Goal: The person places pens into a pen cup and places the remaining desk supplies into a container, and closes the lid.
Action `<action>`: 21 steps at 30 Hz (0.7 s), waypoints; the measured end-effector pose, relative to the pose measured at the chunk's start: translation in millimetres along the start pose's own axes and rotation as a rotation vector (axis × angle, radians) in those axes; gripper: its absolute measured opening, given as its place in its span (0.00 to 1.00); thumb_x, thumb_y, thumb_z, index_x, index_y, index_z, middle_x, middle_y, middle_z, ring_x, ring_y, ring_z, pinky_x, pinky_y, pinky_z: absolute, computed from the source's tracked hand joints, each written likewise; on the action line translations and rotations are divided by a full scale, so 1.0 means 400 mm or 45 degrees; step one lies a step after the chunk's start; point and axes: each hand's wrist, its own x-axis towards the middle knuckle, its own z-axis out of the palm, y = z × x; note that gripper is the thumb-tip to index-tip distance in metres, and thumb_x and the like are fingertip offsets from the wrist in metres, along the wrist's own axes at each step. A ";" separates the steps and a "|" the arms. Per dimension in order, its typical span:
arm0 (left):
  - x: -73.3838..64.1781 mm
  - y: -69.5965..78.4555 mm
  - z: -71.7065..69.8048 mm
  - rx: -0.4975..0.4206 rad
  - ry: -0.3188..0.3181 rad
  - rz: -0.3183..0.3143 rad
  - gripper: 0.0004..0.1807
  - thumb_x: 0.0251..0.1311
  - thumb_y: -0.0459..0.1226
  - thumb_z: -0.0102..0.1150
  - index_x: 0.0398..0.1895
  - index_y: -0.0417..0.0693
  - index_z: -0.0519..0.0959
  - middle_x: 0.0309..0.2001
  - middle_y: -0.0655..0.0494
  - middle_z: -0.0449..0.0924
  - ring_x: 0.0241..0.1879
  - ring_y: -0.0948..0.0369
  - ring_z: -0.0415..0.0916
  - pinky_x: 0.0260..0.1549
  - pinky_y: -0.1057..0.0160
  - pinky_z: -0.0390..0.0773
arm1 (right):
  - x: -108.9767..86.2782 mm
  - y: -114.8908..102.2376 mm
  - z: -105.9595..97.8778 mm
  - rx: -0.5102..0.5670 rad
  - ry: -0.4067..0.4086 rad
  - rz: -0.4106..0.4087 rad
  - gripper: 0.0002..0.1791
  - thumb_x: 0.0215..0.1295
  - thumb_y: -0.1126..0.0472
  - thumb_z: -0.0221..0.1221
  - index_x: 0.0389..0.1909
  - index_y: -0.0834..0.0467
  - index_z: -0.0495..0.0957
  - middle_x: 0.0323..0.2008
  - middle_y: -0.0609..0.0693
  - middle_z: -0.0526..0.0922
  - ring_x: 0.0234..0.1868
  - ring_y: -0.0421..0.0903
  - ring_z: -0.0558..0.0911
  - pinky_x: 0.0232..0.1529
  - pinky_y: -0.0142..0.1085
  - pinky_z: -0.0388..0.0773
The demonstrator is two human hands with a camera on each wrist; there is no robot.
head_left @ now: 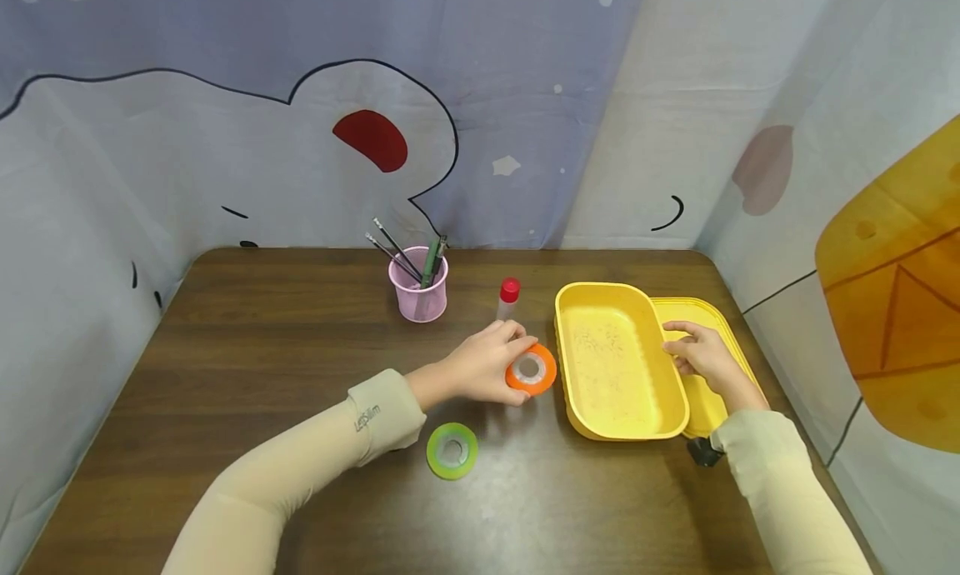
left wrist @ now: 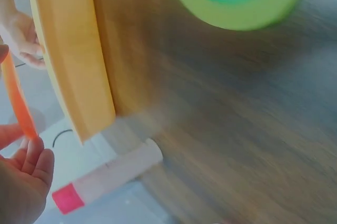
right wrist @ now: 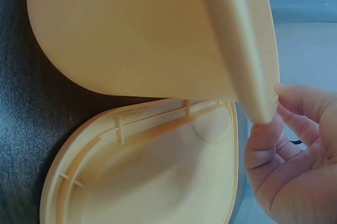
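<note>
My left hand [head_left: 483, 362] holds a roll of orange tape [head_left: 547, 367] between thumb and fingers, just left of a yellow plastic box [head_left: 615, 392]. In the left wrist view the orange tape is seen edge-on at the fingertips. My right hand [head_left: 705, 358] pinches the right rim of the box; its thumb and fingers show at that edge in the right wrist view. No contents show inside the box. Under and beside the right hand lies the yellow lid [right wrist: 174, 182], its ribbed inner side facing up. A roll of green tape [head_left: 452, 473] lies flat below the left wrist.
A glue stick with a red cap [head_left: 509, 290] stands behind the left hand. Farther back, a pink mesh cup [head_left: 422, 304] holds pencils and pens. A patterned curtain [head_left: 510, 108] borders the wooden table [head_left: 300, 342] at the back and sides.
</note>
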 end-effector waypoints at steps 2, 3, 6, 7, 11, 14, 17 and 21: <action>0.017 0.008 0.010 0.000 0.017 -0.004 0.38 0.36 0.56 0.59 0.54 0.47 0.70 0.45 0.55 0.67 0.43 0.61 0.64 0.38 0.68 0.71 | 0.001 0.002 -0.001 0.001 -0.001 -0.001 0.28 0.61 0.62 0.50 0.61 0.67 0.57 0.21 0.42 0.72 0.18 0.36 0.70 0.21 0.29 0.72; 0.026 0.011 0.016 -0.003 0.030 -0.008 0.38 0.36 0.56 0.59 0.54 0.47 0.70 0.45 0.55 0.67 0.43 0.61 0.64 0.37 0.68 0.71 | 0.002 0.004 -0.002 0.001 -0.001 -0.001 0.28 0.61 0.62 0.50 0.61 0.67 0.57 0.21 0.42 0.72 0.18 0.36 0.70 0.21 0.29 0.72; 0.050 0.020 0.032 -0.008 0.054 -0.036 0.38 0.36 0.56 0.60 0.54 0.48 0.70 0.45 0.56 0.67 0.42 0.61 0.64 0.37 0.69 0.70 | 0.002 0.005 -0.002 0.007 -0.004 -0.001 0.28 0.61 0.62 0.50 0.61 0.67 0.57 0.20 0.42 0.72 0.18 0.36 0.70 0.21 0.29 0.73; 0.057 0.022 0.038 -0.008 0.057 -0.047 0.38 0.36 0.56 0.60 0.54 0.49 0.70 0.45 0.56 0.67 0.42 0.61 0.63 0.37 0.69 0.70 | 0.002 0.005 -0.002 0.007 -0.006 0.000 0.28 0.61 0.62 0.50 0.61 0.67 0.57 0.20 0.42 0.72 0.18 0.36 0.70 0.21 0.30 0.73; 0.086 0.030 0.055 -0.013 0.066 -0.073 0.39 0.36 0.56 0.60 0.55 0.49 0.69 0.45 0.56 0.67 0.43 0.62 0.63 0.38 0.69 0.69 | 0.002 0.005 -0.001 0.009 -0.011 0.009 0.28 0.61 0.62 0.51 0.61 0.67 0.57 0.21 0.42 0.73 0.18 0.36 0.70 0.22 0.30 0.73; 0.106 0.036 0.065 -0.007 0.071 -0.079 0.40 0.35 0.56 0.59 0.55 0.48 0.70 0.45 0.56 0.67 0.42 0.61 0.64 0.39 0.69 0.69 | 0.003 0.006 -0.002 0.003 -0.012 0.005 0.28 0.61 0.62 0.50 0.61 0.67 0.57 0.21 0.42 0.73 0.18 0.37 0.70 0.22 0.30 0.73; 0.128 0.044 0.075 0.000 0.056 -0.102 0.39 0.36 0.57 0.59 0.55 0.48 0.69 0.45 0.56 0.67 0.42 0.61 0.64 0.40 0.69 0.69 | 0.002 0.005 -0.003 0.000 -0.010 -0.005 0.28 0.62 0.62 0.50 0.61 0.67 0.56 0.21 0.42 0.73 0.18 0.37 0.70 0.22 0.31 0.73; 0.154 0.058 0.090 0.000 0.010 -0.161 0.39 0.38 0.58 0.58 0.56 0.49 0.69 0.46 0.56 0.67 0.43 0.61 0.65 0.42 0.68 0.68 | 0.000 0.005 -0.002 0.008 -0.007 0.000 0.28 0.61 0.62 0.50 0.61 0.67 0.57 0.21 0.42 0.73 0.18 0.36 0.70 0.22 0.31 0.73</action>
